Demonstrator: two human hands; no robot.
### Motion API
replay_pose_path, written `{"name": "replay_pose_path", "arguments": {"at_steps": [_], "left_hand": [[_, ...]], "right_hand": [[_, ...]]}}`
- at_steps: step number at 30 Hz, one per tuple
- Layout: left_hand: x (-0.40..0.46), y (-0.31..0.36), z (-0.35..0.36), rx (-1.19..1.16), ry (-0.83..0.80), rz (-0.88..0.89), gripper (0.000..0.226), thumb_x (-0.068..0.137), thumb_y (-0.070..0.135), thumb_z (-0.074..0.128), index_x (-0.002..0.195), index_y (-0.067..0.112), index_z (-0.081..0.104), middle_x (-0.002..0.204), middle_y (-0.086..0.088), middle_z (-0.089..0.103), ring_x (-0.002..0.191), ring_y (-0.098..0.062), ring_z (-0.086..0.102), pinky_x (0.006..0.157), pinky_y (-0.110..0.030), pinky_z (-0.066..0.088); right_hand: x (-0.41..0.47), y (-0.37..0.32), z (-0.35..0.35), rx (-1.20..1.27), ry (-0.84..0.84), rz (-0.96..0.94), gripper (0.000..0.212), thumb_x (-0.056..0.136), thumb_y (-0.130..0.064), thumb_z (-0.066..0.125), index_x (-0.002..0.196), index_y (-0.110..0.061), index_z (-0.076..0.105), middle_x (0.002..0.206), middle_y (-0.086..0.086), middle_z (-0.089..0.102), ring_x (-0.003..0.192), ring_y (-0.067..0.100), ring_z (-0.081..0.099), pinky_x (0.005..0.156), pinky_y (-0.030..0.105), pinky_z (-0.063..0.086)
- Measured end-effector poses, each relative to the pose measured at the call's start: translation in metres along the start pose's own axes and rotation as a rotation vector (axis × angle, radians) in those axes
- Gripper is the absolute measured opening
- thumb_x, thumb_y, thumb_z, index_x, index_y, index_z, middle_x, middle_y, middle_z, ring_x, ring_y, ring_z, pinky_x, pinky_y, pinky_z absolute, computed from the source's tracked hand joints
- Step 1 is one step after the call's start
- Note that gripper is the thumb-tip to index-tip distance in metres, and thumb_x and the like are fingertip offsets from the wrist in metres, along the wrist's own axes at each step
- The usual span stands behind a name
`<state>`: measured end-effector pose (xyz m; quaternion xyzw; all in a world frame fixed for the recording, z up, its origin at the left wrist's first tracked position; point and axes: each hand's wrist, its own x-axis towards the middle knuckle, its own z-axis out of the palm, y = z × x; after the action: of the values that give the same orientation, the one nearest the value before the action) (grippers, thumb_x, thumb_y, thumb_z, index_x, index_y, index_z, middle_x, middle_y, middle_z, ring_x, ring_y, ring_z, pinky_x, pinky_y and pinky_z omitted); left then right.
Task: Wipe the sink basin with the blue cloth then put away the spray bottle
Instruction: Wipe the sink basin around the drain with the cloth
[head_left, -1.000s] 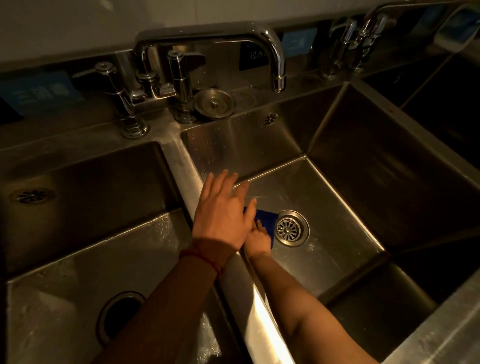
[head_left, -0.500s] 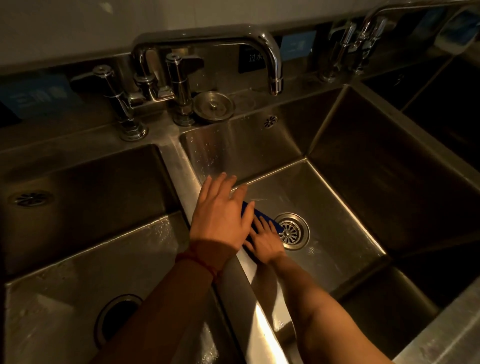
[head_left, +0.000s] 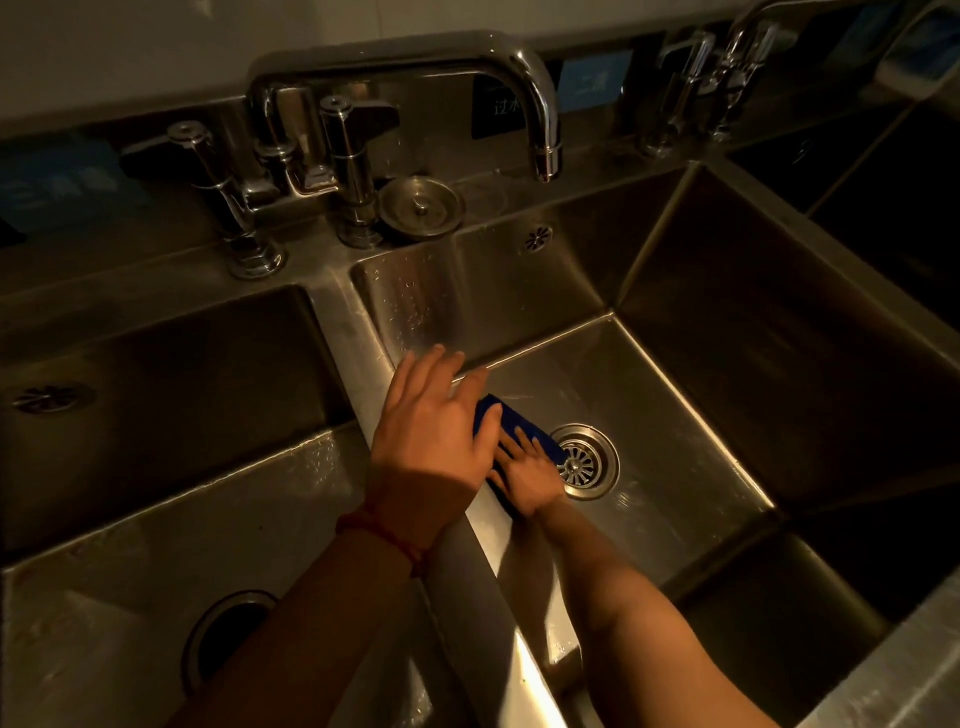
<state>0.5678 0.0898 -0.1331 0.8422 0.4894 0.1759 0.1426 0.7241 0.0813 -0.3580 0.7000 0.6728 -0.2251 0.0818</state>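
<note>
While the right hand (head_left: 527, 475) reaches down into the middle basin (head_left: 675, 426), its straight, spread fingers press flat on the blue cloth (head_left: 519, 421), a wide grip that pins the cloth to the basin floor. That cloth lies on the floor at the left wall, just beside the round drain (head_left: 584, 461), which its right end reaches or nearly touches. Part of the cloth is hidden under both hands.

Above it, the left hand (head_left: 434, 434) rests palm down on the steel divider (head_left: 498, 566) between the left and middle basins, its fingers straight and loosely fanned, holding nothing; the fingertips hang over the edge above the cloth. A red cord (head_left: 382, 535) circles the left wrist.

Behind the basins, a chrome tap (head_left: 540, 109) arches over the back wall of the middle basin, with valve handles (head_left: 348, 171) standing to its left. Beside them a round metal drain plug (head_left: 422, 205) sits on the rear ledge. Water spots fleck the back wall, and the left basin (head_left: 130, 519) shows a dark open drain hole (head_left: 223, 636).
</note>
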Motion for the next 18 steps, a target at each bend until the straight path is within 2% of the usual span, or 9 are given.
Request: {"name": "replay_pose_path", "arguments": {"at_steps": [7,13,18], "left_hand": [[0.0,-0.001,0.001,0.001,-0.002,-0.008,0.044,0.092,0.033,0.047,0.131,0.012,0.048,0.143,-0.012,0.041,0.137,-0.023,0.024,0.112,-0.033,0.005],[0.001,0.001,-0.001,-0.025,-0.009,-0.009,0.043,0.091,0.03,0.048,0.126,0.008,0.053,0.138,-0.016,0.047,0.135,-0.027,0.03,0.113,-0.037,0.01],[0.001,0.002,-0.002,-0.029,-0.043,-0.024,0.059,0.081,0.039,0.032,0.128,0.01,0.051,0.141,-0.012,0.045,0.136,-0.024,0.028,0.113,-0.034,0.008]], "right_hand": [[-0.006,-0.013,0.002,0.033,0.062,0.047,0.056,0.103,-0.032,0.03,0.152,-0.02,0.005,0.161,0.002,0.002,0.148,0.025,-0.001,0.12,0.039,0.009],[-0.01,-0.005,0.004,-0.049,0.031,-0.077,0.057,0.102,-0.03,0.036,0.152,-0.018,0.01,0.16,0.004,0.005,0.148,0.024,0.003,0.12,0.039,0.014],[0.008,0.002,-0.013,-0.084,0.03,-0.084,0.064,0.098,-0.021,0.046,0.151,-0.017,0.011,0.161,0.004,0.004,0.148,0.024,0.001,0.12,0.037,0.013]]}}
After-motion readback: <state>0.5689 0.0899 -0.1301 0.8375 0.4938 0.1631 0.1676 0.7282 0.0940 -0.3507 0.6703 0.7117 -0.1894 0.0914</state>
